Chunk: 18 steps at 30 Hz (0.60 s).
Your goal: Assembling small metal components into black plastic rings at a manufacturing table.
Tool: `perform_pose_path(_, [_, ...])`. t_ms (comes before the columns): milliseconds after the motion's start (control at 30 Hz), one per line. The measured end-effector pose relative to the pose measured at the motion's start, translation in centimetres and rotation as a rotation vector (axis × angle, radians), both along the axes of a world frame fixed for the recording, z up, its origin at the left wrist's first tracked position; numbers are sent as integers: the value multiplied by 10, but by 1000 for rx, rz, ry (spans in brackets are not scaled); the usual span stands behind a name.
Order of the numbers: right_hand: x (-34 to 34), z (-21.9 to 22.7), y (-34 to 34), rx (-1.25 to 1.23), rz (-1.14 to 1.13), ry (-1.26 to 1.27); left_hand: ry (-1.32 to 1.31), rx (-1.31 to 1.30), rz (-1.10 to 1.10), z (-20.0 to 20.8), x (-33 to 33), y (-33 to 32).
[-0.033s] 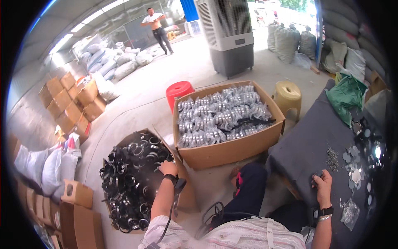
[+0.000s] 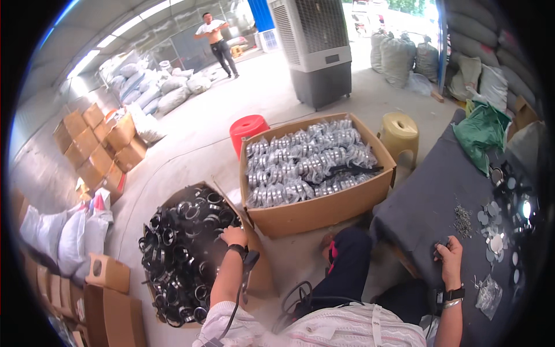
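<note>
My left hand is at the right side of an open carton full of black round pieces with silvery rings. Its fingers are curled, and what they hold, if anything, is hidden. Over the dark cloth-covered table, my right hand pinches a small dark piece between thumb and fingers; its kind is too small to tell. Beside that hand lie a heap of small grey parts, several flat silvery discs and a clear plastic bag.
Ahead stands a large carton of plastic-wrapped silvery ring pieces, between a red stool and a tan stool. Behind it is an air cooler. A green bag lies on the table. A person stands far back.
</note>
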State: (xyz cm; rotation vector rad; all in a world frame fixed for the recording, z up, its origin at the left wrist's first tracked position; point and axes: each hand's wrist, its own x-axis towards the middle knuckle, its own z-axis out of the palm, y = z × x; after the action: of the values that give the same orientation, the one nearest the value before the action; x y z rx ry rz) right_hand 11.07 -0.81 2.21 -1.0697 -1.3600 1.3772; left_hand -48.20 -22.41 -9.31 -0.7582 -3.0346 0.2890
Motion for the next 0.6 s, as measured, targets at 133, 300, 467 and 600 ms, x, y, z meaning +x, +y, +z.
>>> perform_pose_path(133, [-6, 0, 0, -16, -56, -23, -99, 96, 59, 15, -2, -2])
perform_pose_path(300, [-5, -2, 3, -21, -41, -27, -465, 345, 70, 27, -17, -27])
perform_pose_path(467, [-9, 2, 4, -26, -9, 7, -386, 862, -209, -9, -79, -98])
perform_pose_path(600, [-9, 7, 5, -53, -9, 21, -407, 924, -329, 46, -83, -104])
